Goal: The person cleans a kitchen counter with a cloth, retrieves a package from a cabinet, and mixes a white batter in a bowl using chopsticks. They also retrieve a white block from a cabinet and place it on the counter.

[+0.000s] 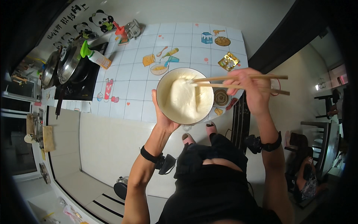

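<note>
My left hand (pixel 163 117) grips a round bowl (pixel 160 105) from its left and lower side, holding it at the near edge of the counter. Inside the bowl lies a pale, smooth, sticky dough (pixel 181 96), with a thick lump raised at its middle and more clinging to the wall. A pair of wooden chopsticks (pixel 215 82) is held in my right hand (pixel 249 86), to the right of the bowl. Their tips touch the dough near the bowl's centre, coated with some of it. The right hand looks slightly blurred.
A counter with a tile-patterned cover (pixel 134 92) carries a spray bottle (pixel 96 57), a glass jug (pixel 132 29) and a gold wrapper (pixel 228 61). At left, a lidded pan (pixel 70 67) stands on a black cooktop (pixel 86 86). A seated person (pixel 307 179) is at far right.
</note>
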Motion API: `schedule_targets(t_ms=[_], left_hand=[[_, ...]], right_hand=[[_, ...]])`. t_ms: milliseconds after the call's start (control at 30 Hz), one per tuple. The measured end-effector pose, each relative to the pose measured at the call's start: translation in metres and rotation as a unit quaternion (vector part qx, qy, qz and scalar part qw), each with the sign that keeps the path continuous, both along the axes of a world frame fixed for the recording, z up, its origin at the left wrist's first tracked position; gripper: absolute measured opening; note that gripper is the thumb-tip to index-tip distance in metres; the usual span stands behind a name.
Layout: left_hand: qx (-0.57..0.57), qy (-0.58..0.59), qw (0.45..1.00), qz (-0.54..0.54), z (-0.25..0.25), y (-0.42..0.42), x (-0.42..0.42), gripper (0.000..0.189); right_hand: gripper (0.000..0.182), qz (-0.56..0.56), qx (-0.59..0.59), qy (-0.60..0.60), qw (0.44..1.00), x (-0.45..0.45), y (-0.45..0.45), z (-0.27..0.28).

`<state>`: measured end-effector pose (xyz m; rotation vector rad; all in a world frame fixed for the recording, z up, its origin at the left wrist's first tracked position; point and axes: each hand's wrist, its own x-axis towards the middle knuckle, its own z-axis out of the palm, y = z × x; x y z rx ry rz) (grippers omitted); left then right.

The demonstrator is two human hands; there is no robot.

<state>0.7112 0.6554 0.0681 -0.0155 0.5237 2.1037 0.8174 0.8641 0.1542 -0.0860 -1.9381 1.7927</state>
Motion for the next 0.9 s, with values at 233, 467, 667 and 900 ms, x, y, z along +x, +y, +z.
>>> schedule_targets(t_ms=[233,467,667,900], left_hand=[[0.038,-0.035,0.998,-0.037,-0.015,-0.004,0.000,0.087],[-0.069,0.043,0.997,-0.006,-0.006,-0.001,0.000,0.088],[-0.045,0.022,0.998,-0.041,0.001,0.004,0.001,0.087],[-0.090,0.076,0.993,-0.028,0.000,-0.001,0.001,0.087]], right_hand=[[0.033,0.061,-0.047,0.051,0.996,0.001,0.034,0.022],[0.026,0.082,-0.001,-0.018,0.996,0.012,0.009,0.024],[0.028,0.016,0.038,0.011,0.999,0.005,-0.005,0.004],[0.027,-0.042,0.050,-0.021,0.998,0.005,0.014,0.015]])
